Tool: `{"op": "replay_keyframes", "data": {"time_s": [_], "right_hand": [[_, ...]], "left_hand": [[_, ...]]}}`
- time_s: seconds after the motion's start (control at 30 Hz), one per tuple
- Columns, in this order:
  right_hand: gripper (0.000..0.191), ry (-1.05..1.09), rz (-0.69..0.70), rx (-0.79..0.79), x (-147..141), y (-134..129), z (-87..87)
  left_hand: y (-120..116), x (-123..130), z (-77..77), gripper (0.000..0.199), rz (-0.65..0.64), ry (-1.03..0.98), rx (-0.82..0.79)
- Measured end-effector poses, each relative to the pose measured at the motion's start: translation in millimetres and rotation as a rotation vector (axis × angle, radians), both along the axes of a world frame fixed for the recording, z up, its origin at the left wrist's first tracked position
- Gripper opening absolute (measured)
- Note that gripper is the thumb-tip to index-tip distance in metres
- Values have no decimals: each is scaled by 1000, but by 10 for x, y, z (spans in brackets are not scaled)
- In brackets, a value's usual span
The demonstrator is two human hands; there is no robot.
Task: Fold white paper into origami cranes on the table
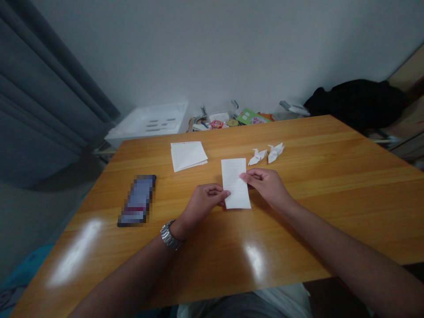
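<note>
A white sheet of lined paper [234, 179], taller than wide, is held up above the wooden table between my two hands. My left hand [207, 198] pinches its lower left edge, thumb in front and fingers behind. On the opposite side my right hand [266, 183] grips the right edge in the same way, a little higher. Just beyond the right hand stand two folded paper cranes, one [257, 157] nearer the sheet and the other [276, 153] further right. Behind the sheet, to the left, lies a small stack of lined paper [188, 156] with a perforated top edge.
A phone [137, 201] with a blurred screen lies on the left of the table [314, 176]. Past the far edge are a white plastic tray [155, 117], a green booklet [251, 117] and assorted small items. Black cloth [357, 101] is heaped at the back right.
</note>
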State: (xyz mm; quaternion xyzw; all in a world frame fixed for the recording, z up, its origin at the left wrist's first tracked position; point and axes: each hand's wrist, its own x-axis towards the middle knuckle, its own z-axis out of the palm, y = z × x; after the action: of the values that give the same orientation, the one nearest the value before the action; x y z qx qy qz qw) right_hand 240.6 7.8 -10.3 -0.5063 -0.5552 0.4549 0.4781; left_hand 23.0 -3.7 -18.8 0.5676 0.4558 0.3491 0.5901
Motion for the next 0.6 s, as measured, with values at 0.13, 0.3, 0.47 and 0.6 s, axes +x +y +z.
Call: {"op": "replay_keyframes", "data": {"time_s": [0.13, 0.3, 0.47, 0.6], "right_hand": [[32, 6, -5, 3, -1, 8, -13], [30, 13, -57, 26, -5, 11, -3], [32, 80, -80, -13, 3, 24, -6], [34, 134, -82, -43, 4, 37, -37]], "left_hand": [[5, 4, 6, 27, 13, 22, 0], [-9, 10, 40, 28, 0, 76, 51], [-19, 14, 83, 27, -6, 135, 63], [10, 11, 42, 27, 17, 108, 92]]}}
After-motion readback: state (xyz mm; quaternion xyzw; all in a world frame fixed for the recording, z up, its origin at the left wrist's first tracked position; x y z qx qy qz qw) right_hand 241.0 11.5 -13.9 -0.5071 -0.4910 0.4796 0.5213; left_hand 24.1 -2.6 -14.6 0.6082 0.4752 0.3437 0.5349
